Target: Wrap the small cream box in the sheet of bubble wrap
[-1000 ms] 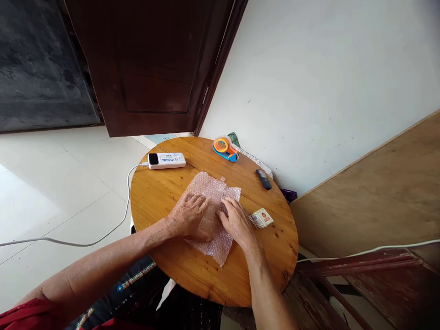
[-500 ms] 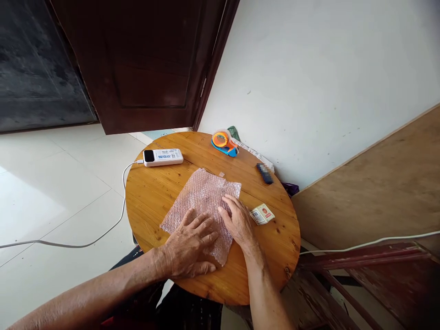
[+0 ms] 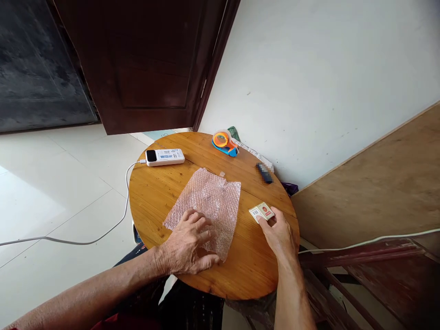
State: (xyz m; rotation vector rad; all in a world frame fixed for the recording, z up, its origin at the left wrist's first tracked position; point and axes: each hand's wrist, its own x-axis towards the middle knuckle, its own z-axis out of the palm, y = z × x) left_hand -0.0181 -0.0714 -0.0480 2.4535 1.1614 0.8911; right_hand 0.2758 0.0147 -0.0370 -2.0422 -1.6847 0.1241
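A pinkish sheet of bubble wrap (image 3: 215,195) lies flat on the round wooden table (image 3: 151,197). My left hand (image 3: 190,243) rests over its near left part, palm down, fingers apart and slightly bent, holding nothing. At the right, my right hand (image 3: 280,231) has a small cream box (image 3: 261,211) between thumb and fingers. The box carries a barcode and a red round print. Whether it is lifted off the tabletop I cannot tell.
A white power bank (image 3: 165,156) with a plugged-in cable (image 3: 113,231) lies at the table's left. Toward the back edge are an orange and blue tape dispenser (image 3: 225,142) and a blurred dark object (image 3: 264,173). Behind stands a white wall (image 3: 309,82).
My right hand has left the bubble wrap, moved right and taken hold of the small box. My left hand stays on the wrap with its fingers more bent.
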